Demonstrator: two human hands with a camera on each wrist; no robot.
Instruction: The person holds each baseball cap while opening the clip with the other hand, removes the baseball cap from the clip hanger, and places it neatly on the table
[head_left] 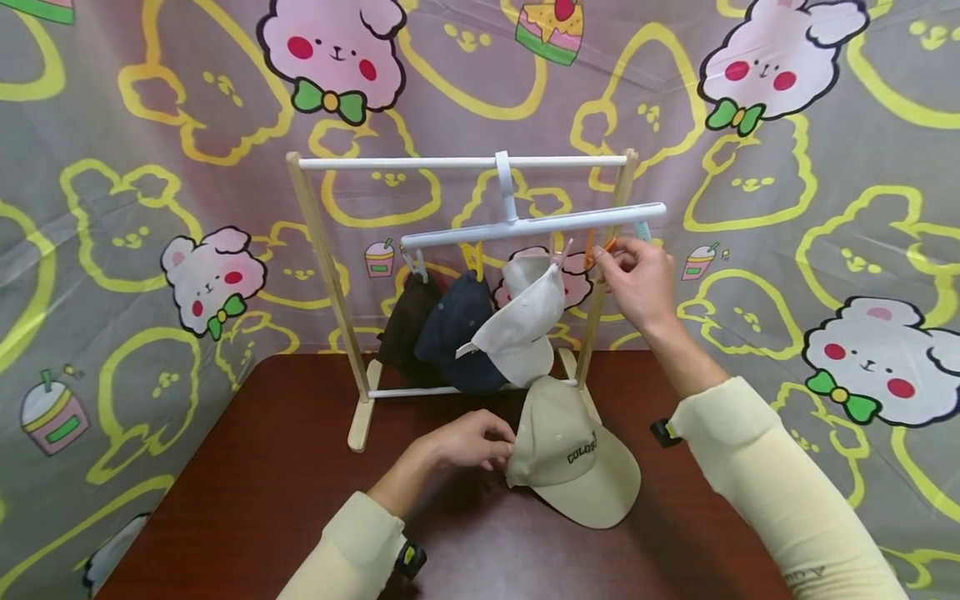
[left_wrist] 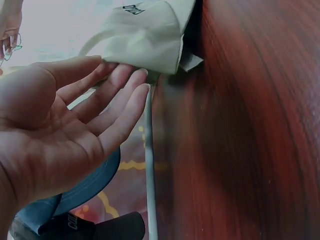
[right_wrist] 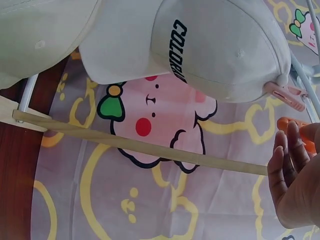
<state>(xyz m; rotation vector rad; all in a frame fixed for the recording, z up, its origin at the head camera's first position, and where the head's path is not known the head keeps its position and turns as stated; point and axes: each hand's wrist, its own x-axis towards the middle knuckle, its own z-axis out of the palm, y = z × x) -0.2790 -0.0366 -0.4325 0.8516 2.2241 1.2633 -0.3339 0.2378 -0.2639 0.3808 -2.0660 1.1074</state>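
Note:
A beige baseball cap [head_left: 558,433] with dark lettering is tilted over the table, brim toward the front right. My left hand [head_left: 472,440] pinches its left edge; in the left wrist view the thumb [left_wrist: 82,67] lies along the fabric and other fingertips reach under it. Up at the hanger's right end, my right hand [head_left: 641,279] pinches an orange clip [head_left: 602,247]. From the light blue hanger [head_left: 465,232] hang a white cap [head_left: 525,325] on a pink clip [right_wrist: 286,95], a navy cap [head_left: 461,333] on a yellow clip [head_left: 474,258] and a dark brown cap [head_left: 405,329] on a grey clip [head_left: 415,265].
The hanger hooks over the white top bar [head_left: 420,163] of a wooden rack [head_left: 318,250] and slopes down to the left. A light teal clip [head_left: 642,231] is at its right end. The rack stands on a brown table [head_left: 247,467] before a patterned curtain [head_left: 97,208].

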